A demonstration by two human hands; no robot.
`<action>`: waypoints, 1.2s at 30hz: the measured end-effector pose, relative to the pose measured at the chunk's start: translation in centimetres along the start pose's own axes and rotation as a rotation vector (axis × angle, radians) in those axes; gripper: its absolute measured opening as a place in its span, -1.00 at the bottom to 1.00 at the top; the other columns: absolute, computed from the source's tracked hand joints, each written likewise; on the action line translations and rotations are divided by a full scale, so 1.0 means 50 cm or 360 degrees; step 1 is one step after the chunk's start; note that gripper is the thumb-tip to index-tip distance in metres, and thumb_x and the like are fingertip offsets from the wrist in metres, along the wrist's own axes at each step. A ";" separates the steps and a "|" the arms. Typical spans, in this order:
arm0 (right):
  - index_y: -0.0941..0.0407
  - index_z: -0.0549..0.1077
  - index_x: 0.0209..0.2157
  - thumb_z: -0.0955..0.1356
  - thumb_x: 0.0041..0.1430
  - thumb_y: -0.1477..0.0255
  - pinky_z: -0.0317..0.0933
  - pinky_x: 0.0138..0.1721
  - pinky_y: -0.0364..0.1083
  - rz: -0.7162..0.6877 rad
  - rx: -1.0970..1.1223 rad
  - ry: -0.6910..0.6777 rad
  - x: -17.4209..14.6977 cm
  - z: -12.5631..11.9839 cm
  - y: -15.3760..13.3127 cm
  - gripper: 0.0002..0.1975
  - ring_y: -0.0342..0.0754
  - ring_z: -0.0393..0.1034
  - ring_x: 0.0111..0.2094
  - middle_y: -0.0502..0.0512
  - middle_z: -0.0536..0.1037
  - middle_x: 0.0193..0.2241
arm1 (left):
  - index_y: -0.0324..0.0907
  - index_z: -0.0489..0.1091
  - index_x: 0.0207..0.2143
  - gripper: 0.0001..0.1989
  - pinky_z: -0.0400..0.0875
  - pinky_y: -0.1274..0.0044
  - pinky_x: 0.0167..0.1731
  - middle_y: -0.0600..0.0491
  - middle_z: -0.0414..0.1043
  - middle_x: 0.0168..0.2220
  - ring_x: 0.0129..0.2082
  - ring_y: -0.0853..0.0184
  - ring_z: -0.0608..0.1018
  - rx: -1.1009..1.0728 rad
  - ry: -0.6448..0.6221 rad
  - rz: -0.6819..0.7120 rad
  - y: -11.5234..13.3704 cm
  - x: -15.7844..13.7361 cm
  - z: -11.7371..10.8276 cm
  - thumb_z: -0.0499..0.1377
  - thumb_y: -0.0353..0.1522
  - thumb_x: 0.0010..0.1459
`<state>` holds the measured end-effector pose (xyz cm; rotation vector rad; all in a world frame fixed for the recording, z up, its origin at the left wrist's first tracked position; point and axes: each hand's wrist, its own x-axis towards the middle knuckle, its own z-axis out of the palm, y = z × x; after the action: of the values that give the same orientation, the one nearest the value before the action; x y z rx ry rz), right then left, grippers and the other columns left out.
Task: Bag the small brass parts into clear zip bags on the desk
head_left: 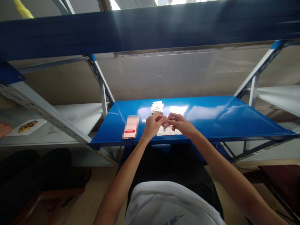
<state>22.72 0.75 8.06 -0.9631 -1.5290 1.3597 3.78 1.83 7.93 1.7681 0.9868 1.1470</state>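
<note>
Shirt (172,203); left hand (153,124) meets right hand (180,122) above cloth (168,132).

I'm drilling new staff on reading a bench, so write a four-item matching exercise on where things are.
1. phone
2. white cloth or paper
3. pile of pale pieces
4. co-worker's hand

A. just beyond the left hand
B. at the picture's left edge
C. below the right hand
D. on the blue worktop, left of both hands

Pairs: 1-D; 2-C; 3-A; 4-B
</note>
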 end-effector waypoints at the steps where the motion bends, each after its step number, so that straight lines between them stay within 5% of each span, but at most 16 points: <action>1: 0.07 0.39 -0.37 0.54 0.15 0.05 0.20 -0.51 -0.18 0.0038 0.0051 -0.0015 -0.001 -0.001 -0.001 -0.57 0.09 0.66 -0.23 0.13 0.67 -0.30 | -0.16 0.56 -0.22 -0.73 0.54 0.47 -0.33 0.01 0.64 -0.33 -0.35 0.26 0.67 -0.0002 -0.0013 0.0005 -0.003 0.001 -0.001 0.22 -0.15 0.35; 5: 0.06 0.38 -0.36 0.53 0.16 0.05 0.26 -0.48 -0.15 0.0025 0.0046 0.0076 -0.004 0.004 0.000 -0.58 0.15 0.66 -0.19 0.13 0.65 -0.30 | -0.14 0.55 -0.22 -0.77 0.53 0.47 -0.31 0.01 0.64 -0.31 -0.32 0.25 0.66 0.0080 -0.0031 0.0014 -0.009 0.003 -0.004 0.21 -0.19 0.36; 12: 0.01 0.34 -0.33 0.39 0.34 0.19 0.36 -0.32 -0.01 -0.0292 -0.0891 0.0599 0.000 0.031 0.028 -0.76 0.19 0.64 -0.20 0.13 0.66 -0.35 | -0.13 0.47 -0.29 -0.80 0.40 0.48 -0.37 0.03 0.59 -0.36 -0.36 0.26 0.60 0.0307 0.0000 0.0026 -0.005 0.003 0.005 0.16 -0.25 0.38; 22: 0.07 0.38 -0.20 0.27 0.39 0.37 0.22 -0.30 -0.03 -0.0276 -0.1670 0.0691 -0.012 0.048 0.019 -0.90 0.19 0.57 -0.28 0.28 0.67 -0.27 | -0.13 0.43 -0.37 -0.79 0.32 0.50 -0.40 0.07 0.51 -0.45 -0.41 0.29 0.54 0.0494 0.0037 0.0019 0.018 -0.002 0.013 0.15 -0.31 0.38; 29: 0.09 0.38 -0.21 0.24 0.39 0.42 0.23 -0.33 -0.05 -0.0303 -0.1665 0.0722 -0.004 0.028 0.015 -0.90 0.17 0.60 -0.31 0.24 0.65 -0.34 | -0.14 0.42 -0.38 -0.82 0.29 0.52 -0.39 0.09 0.54 -0.42 -0.41 0.33 0.53 0.0558 -0.0004 -0.0058 0.029 -0.023 0.014 0.16 -0.37 0.34; 36: 0.06 0.38 -0.24 0.29 0.38 0.37 0.30 -0.36 -0.09 -0.0497 -0.1387 0.0568 -0.022 0.035 -0.002 -0.91 0.08 0.60 -0.27 0.15 0.64 -0.30 | -0.13 0.37 -0.45 -0.81 0.40 0.54 -0.44 0.08 0.53 -0.43 -0.36 0.29 0.62 0.0359 0.0234 -0.0132 0.012 -0.020 0.021 0.24 -0.34 0.23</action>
<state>21.45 -0.86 7.97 -1.3116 -1.8981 0.2348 4.58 0.50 7.87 1.8179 1.3092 1.1630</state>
